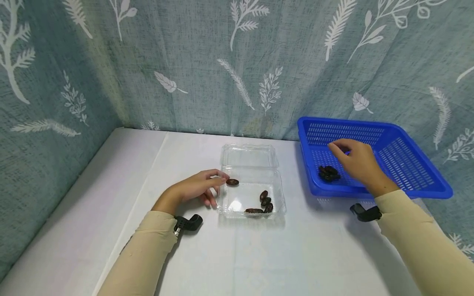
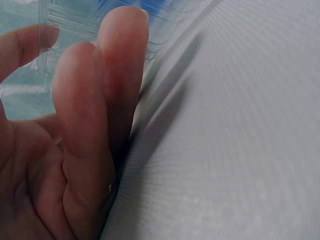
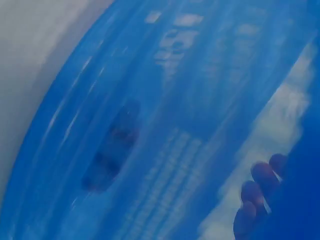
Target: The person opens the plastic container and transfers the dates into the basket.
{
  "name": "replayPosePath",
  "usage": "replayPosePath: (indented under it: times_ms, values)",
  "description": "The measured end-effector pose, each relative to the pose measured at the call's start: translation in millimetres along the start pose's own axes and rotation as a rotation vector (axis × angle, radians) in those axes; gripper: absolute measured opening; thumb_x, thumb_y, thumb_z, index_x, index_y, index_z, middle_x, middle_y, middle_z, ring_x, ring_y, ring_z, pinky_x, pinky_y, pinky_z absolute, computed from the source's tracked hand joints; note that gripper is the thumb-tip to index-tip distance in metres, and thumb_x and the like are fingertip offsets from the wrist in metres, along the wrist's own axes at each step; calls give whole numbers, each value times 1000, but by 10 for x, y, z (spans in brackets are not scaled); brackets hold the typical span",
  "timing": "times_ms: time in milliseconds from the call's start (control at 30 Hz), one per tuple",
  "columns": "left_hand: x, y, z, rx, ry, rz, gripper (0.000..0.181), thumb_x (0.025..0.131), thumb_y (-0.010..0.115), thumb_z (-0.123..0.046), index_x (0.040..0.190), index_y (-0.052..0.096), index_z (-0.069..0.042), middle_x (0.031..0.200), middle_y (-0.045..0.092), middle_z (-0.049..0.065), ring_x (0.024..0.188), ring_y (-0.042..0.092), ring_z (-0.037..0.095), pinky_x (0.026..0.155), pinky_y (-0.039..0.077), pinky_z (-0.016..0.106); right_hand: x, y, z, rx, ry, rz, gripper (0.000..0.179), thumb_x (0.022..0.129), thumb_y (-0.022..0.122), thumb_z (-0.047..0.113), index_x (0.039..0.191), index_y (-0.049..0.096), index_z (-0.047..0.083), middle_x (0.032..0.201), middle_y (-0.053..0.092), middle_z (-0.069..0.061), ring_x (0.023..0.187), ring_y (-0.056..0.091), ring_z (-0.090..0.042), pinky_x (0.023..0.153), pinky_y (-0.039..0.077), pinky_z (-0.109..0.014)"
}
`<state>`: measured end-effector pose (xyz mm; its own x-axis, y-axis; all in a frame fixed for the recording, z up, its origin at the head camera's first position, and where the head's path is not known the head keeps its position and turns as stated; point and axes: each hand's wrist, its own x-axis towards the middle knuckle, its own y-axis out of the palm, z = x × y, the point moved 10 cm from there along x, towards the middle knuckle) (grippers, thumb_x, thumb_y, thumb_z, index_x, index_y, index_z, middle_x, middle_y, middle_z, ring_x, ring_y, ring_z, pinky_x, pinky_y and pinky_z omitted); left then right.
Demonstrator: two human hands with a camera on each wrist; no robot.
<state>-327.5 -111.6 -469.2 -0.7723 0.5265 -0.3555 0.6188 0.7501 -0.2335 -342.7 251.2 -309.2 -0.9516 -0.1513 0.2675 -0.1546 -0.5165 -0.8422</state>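
The left hand (image 1: 200, 187) lies at the left edge of a clear plastic clamshell box (image 1: 244, 193), with fingertips right at its rim. Just beside those fingertips is a brown date (image 1: 232, 182) inside the box. Several more dates (image 1: 266, 201) lie in its front right corner. In the left wrist view two relaxed fingers (image 2: 80, 100) show close to the white cloth. Over the blue plastic basket (image 1: 418, 191) hangs the right hand (image 1: 357, 162), fingers loosely bent, with nothing visible in them. A small pile of dark dates (image 1: 328, 173) sits on the basket floor, left of this hand.
The clamshell's lid (image 1: 249, 156) stands open toward the back. A patterned green curtain (image 1: 207, 82) borders the white-covered table (image 1: 296, 255) at the back and left. Raised mesh walls surround the basket's inside. Each wrist carries a black camera mount (image 1: 189, 223).
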Motion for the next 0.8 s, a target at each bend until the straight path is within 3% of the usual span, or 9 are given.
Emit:
replayPosePath:
  times_ms: [100,167,333,533,667,800]
  values:
    - [-6,-11,-2,-3,0,-2,46,103,51,-45,141,50,-19,102,52,10,65,71,20,58,57,28,-53,8,403,62,-124,-89,29,102,59,25,113,73,3,103,73,-15,82,61,-17,68,48,-15]
    - [-10,-14,3,-2,0,1,47,103,50,-45,142,49,-18,102,51,10,65,71,20,58,57,28,-100,41,648,95,-217,-127,21,100,62,17,109,74,3,98,73,-12,77,57,-10,66,44,-9]
    - [-6,-19,19,-6,0,3,47,103,50,-46,142,49,-18,102,51,10,65,71,19,58,57,28,-206,248,1080,160,-360,-123,13,96,65,6,103,76,4,90,73,-6,70,54,-4,62,47,-13]
    - [-16,-24,7,-11,3,2,47,103,51,-47,141,49,-19,103,51,10,65,71,20,58,57,29,-267,766,1388,232,-355,58,19,97,65,11,113,75,8,102,76,-7,74,62,-12,65,55,-25]
    - [-9,-16,17,-19,0,1,48,102,52,-48,141,50,-19,103,52,9,66,71,20,58,57,29,-287,1085,1532,279,-347,149,21,95,68,11,115,75,7,109,75,-10,80,64,-14,66,55,-25]
    - [9,-4,14,-22,-6,3,46,103,52,-46,140,51,-20,103,52,9,65,71,20,58,57,29,-279,1341,1598,298,-306,214,23,95,69,12,116,74,7,114,74,-8,79,64,-14,60,52,-23]
